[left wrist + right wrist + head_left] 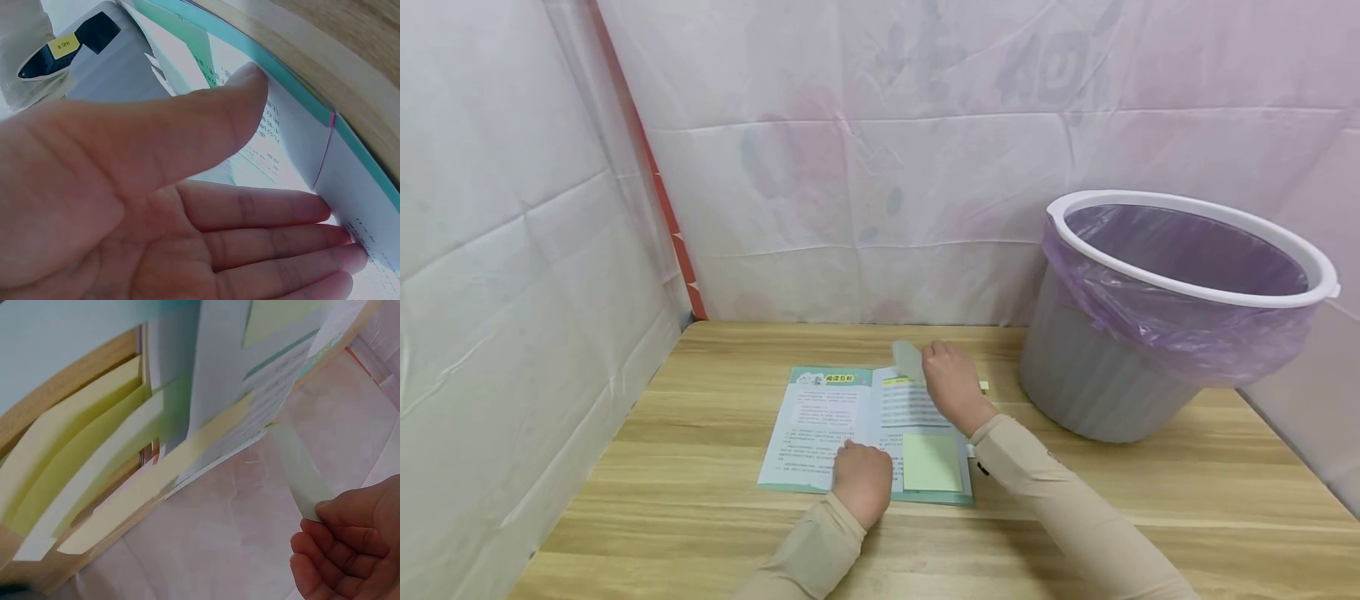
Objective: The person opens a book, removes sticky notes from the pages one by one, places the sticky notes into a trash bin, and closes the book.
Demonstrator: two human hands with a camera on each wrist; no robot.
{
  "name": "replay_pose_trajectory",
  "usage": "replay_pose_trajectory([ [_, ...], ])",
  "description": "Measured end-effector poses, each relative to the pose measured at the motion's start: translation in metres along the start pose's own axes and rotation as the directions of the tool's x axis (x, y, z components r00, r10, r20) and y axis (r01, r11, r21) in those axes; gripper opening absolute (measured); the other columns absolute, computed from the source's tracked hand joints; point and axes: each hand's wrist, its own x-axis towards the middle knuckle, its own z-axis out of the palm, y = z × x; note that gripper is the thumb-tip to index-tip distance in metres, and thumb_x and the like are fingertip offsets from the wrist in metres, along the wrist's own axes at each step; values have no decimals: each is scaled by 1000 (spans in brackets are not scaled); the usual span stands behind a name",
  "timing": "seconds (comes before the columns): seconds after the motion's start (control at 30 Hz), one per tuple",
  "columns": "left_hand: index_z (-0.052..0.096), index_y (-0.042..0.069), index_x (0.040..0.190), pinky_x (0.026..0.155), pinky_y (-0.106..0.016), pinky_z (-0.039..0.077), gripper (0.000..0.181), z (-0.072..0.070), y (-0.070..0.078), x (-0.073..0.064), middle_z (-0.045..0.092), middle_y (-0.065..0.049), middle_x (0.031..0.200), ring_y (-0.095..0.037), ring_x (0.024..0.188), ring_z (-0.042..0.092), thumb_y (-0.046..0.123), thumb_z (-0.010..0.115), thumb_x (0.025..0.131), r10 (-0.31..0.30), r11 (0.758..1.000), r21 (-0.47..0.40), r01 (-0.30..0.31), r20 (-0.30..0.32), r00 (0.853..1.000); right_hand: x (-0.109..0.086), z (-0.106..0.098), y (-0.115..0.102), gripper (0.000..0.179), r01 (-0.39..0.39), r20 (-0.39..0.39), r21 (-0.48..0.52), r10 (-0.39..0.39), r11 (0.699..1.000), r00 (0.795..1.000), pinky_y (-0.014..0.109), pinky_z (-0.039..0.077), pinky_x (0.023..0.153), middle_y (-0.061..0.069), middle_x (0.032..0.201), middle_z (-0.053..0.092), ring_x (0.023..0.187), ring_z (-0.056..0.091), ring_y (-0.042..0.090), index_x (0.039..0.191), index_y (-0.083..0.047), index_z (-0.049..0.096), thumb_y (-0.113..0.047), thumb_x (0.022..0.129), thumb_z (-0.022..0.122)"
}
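Observation:
An open booklet [820, 417] with printed pages and teal borders lies flat on the wooden table. My left hand [862, 483] rests on its lower middle; in the left wrist view the fingers are straight, fingertips [350, 250] on the page near the fold. My right hand [953, 382] is at the top of the right page, pinching a pale green sticky note [303, 472] between thumb and fingers. That note stands up from the page's top edge. A second light green sticky note [931, 463] lies on the lower right page.
Several paper tabs [103, 481] stick out past the booklet's right edge. A grey bin [1090, 367] with a white rim and purple liner [1210, 337] stands on the table at the right. Pale curtains [865, 183] hang behind and beside the wooden table [685, 467].

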Motion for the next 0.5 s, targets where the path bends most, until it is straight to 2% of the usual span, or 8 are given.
replay_pose_trajectory([
  [0.33,69,-3,111,96,-37,50,26,-1,-1,1,64,-26,117,-34,112,61,9,64,88,12,1000,1,-12,13,1000,0,-17,10,11,-19,-78,52,23,998,997,33,49,48,12,71,55,63,55,25,77,4,58,10,76,68],
  [0.5,70,-1,110,96,-37,49,25,0,-1,1,65,-25,116,-33,112,62,9,64,88,17,1000,11,-17,5,1000,-1,-37,14,14,-14,-156,64,23,998,987,32,45,42,13,73,51,58,51,23,79,5,57,14,76,67],
])
